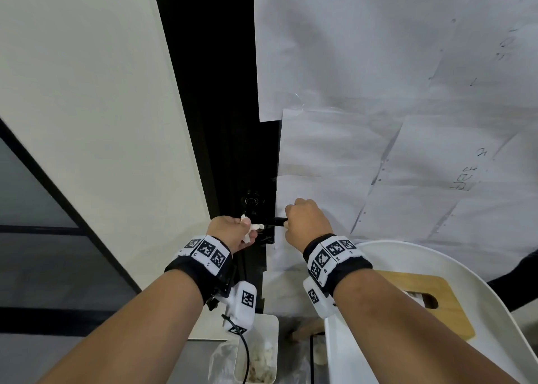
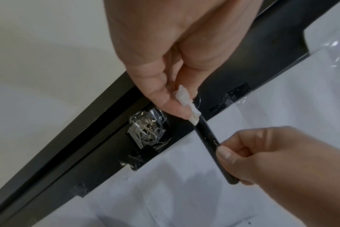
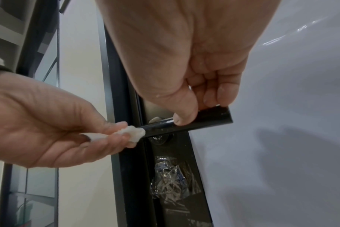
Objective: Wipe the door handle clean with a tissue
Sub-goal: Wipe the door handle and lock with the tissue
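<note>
Nearest, below the arms: a white plastic bin (image 1: 272, 325) with crumpled scraps inside, and a white rounded tray (image 1: 454, 263) carrying a light wooden board with a slot (image 1: 431, 302), both low and well apart from the work.
Left hand (image 1: 230, 232): fingers and thumb curled, pinching a small crumpled white tissue (image 3: 133, 132); the wad touches the inner part of the lever, next to the pivot.
Right hand (image 1: 305, 220): thumb and curled fingers grip the free outer end of the slim black metal door handle lever (image 3: 186, 123), steadying it.
Handle axis: roughly level, running from the pivot on the dark frame out to the person's right, over the papered door.
Key relation: the bare stretch of lever lies to the right of the tissue, between the two hands; the left hand is the nearer to it.
Coming move, as I judge it: draw the tissue rightward along the lever towards the right hand.
In the way: the right thumb (image 3: 183, 118) covers the outer end, so that part cannot be wiped until the grip shifts.
Beyond: a round black lock cylinder (image 1: 251, 201) just above the pivot, crinkled clear tape (image 3: 170, 179) on the black door frame (image 1: 221, 121) below the lever, and white paper sheets (image 1: 393, 92) taped over the door.
</note>
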A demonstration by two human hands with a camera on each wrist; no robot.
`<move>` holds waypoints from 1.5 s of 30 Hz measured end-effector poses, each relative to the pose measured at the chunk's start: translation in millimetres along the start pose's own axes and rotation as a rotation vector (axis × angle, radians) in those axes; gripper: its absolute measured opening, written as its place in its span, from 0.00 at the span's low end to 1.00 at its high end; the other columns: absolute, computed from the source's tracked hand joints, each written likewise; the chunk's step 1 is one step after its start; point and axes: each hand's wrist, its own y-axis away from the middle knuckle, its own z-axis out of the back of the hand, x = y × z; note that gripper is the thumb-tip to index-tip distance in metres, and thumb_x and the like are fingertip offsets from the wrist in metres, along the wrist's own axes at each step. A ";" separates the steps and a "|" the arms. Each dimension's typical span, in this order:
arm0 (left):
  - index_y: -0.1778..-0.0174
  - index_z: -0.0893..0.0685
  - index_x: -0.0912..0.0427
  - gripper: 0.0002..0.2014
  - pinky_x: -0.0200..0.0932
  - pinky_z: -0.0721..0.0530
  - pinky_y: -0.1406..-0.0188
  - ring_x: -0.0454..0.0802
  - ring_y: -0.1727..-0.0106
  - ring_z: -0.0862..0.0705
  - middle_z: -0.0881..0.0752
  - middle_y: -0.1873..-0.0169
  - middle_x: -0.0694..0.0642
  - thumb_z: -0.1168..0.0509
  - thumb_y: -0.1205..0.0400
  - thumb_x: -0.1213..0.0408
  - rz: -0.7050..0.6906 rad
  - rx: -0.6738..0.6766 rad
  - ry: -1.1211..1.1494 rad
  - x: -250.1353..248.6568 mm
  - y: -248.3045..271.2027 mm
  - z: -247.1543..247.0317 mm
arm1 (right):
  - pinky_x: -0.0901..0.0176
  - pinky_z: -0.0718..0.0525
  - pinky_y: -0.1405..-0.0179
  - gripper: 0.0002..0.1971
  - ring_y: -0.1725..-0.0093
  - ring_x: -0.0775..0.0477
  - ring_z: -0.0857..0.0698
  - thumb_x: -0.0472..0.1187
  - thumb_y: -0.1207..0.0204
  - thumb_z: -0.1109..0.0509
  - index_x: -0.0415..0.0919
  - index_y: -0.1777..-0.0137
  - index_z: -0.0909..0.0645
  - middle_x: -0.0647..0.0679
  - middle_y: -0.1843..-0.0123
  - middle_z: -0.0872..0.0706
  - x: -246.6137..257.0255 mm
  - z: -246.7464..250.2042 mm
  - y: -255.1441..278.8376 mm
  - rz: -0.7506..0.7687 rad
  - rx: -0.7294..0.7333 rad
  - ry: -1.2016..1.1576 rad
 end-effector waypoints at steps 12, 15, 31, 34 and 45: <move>0.36 0.16 0.55 0.14 0.44 0.17 0.46 0.54 0.48 0.16 0.18 0.45 0.55 0.35 0.18 0.66 -0.757 -0.150 -0.985 -12.0 13.9 0.9 | 0.55 0.29 0.61 0.06 0.45 0.39 0.23 0.35 0.23 0.35 0.35 0.49 0.20 0.40 0.47 0.20 -1.4 0.6 1.5 0.004 0.004 0.000; 0.36 0.16 0.55 0.16 0.43 0.19 0.46 0.56 0.43 0.17 0.20 0.39 0.57 0.40 0.17 0.71 -0.713 -0.018 -1.236 -13.2 9.9 -2.0 | 0.55 0.29 0.61 0.07 0.45 0.39 0.23 0.35 0.23 0.36 0.34 0.49 0.20 0.40 0.47 0.21 -2.1 0.2 1.5 0.009 0.003 0.002; 0.49 0.14 0.61 0.08 0.50 0.16 0.50 0.57 0.48 0.22 0.26 0.44 0.58 0.36 0.20 0.72 -0.669 0.004 -1.463 -22.2 -5.9 -17.1 | 0.54 0.30 0.60 0.07 0.45 0.39 0.24 0.37 0.21 0.36 0.35 0.47 0.21 0.40 0.46 0.21 -5.4 -0.1 4.6 0.017 0.000 0.007; 0.47 0.12 0.58 0.08 0.45 0.18 0.49 0.55 0.48 0.18 0.25 0.42 0.57 0.35 0.18 0.66 -0.649 0.000 -1.364 -21.8 -4.9 -12.2 | 0.54 0.30 0.59 0.08 0.44 0.38 0.24 0.38 0.20 0.37 0.35 0.46 0.21 0.39 0.45 0.21 -5.6 0.4 3.7 0.020 0.003 -0.009; 0.47 0.22 0.49 0.17 0.44 0.12 0.54 0.46 0.56 0.15 0.15 0.55 0.47 0.28 0.26 0.71 -0.699 0.041 -1.018 -14.5 -2.3 -8.3 | 0.52 0.22 0.54 0.13 0.43 0.38 0.23 0.37 0.23 0.36 0.37 0.40 0.22 0.40 0.44 0.21 -7.0 1.6 -2.1 0.007 0.060 -0.088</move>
